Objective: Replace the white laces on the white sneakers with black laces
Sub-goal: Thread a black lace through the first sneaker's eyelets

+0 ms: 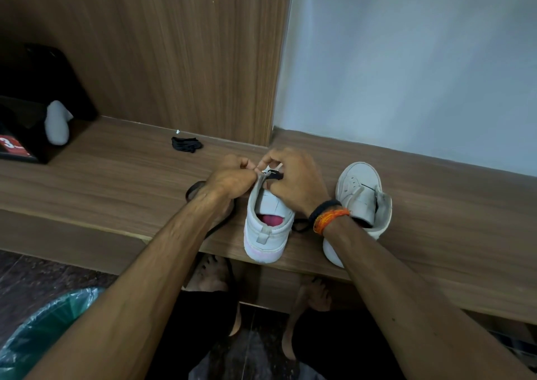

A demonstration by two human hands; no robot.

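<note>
Wooden bench [406, 193]: carries both white sneakers.
Second sneaker [359, 202]: unlaced, just right of the first.
Near sneaker [268, 222]: heel toward wearer, lacing under way.
Left hand [229, 177], right hand [293, 180]: both pinch the black lace [273, 174] at the lower eyelets.
Spare lace bundle [186, 144]: behind, apart.
Next, likely: draw ends even, cross upward.

I see open wooden shelf [116, 173] to the left of my hands, up to a black box [17, 147] and a white sock [57, 123]. A bundle of black laces [186, 144] lies near the back panel [162, 54]. The second sneaker [360, 202] blocks the right, touching my forearm.
</note>
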